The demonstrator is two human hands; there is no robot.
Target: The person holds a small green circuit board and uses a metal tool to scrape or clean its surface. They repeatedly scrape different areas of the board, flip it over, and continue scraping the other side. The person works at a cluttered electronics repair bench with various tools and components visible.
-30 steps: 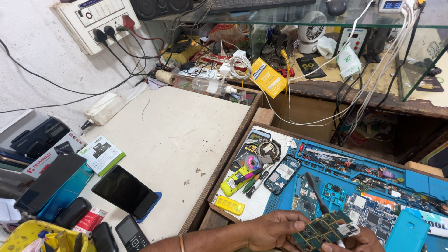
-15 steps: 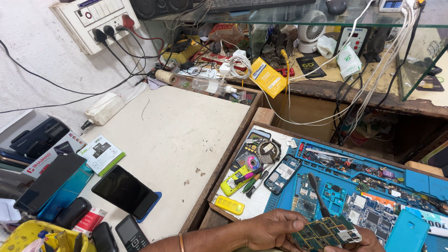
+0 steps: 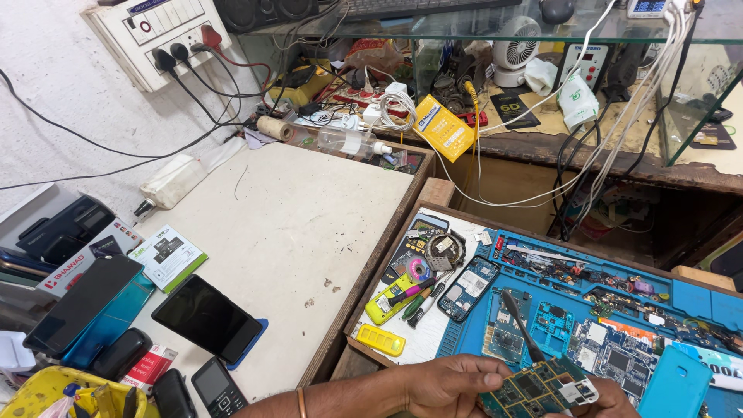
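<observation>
Left hand (image 3: 453, 383) at bottom edge of view, fingers curled, grip clamped on left end of green circuit board (image 3: 538, 389). Board held level, just above near edge of blue repair mat (image 3: 696, 298), component side up, small white-and-metal part at its right end. Right hand (image 3: 611, 399) mostly hidden beneath board; only part of palm showing at frame edge, touching board's underside; grip state impossible to tell. Thin metal bangle (image 3: 301, 402) on left wrist.

Black-handled tool (image 3: 520, 325) lying on mat just beyond board, tilted. Several bare phone boards and loose parts scattered over mat; turquoise phone back cover (image 3: 675, 385) just right of hands. White tray section left of mat carrying yellow-green phone (image 3: 389, 299), yellow oblong part (image 3: 380, 340), pens and round roll.

Left on white bench (image 3: 294, 224): black smartphone (image 3: 207, 318) face up, keypad phone (image 3: 218, 386) near edge, further handsets stacked at far left. Switchboard (image 3: 159, 35) on wall with plugs inserted. Glass shelf at rear crowded with cables, yellow packet (image 3: 443, 126), small white fan (image 3: 515, 50).
</observation>
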